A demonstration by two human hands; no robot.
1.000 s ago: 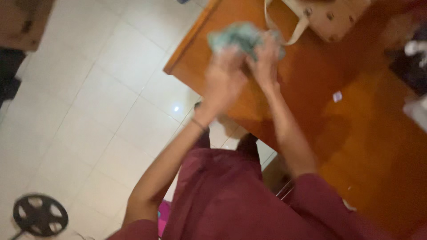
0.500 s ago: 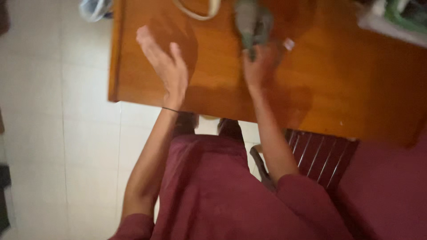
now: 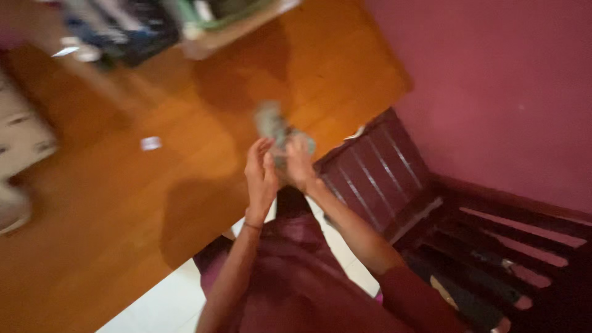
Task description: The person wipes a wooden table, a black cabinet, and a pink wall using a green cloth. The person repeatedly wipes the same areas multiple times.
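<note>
Meanwhile, a crumpled grey-green cloth bundle [image 3: 279, 132], judged soft, light and easiest gathered by its bunched middle, is being pinched by the right hand [image 3: 300, 165] above the polished orange wooden table [image 3: 123, 203], with the left hand [image 3: 260, 176] spread alongside.

The table [image 3: 123, 203] is glossy orange wood, the slatted chair [image 3: 382, 179] dark polished wood, the wall [image 3: 493, 80] matt.
</note>
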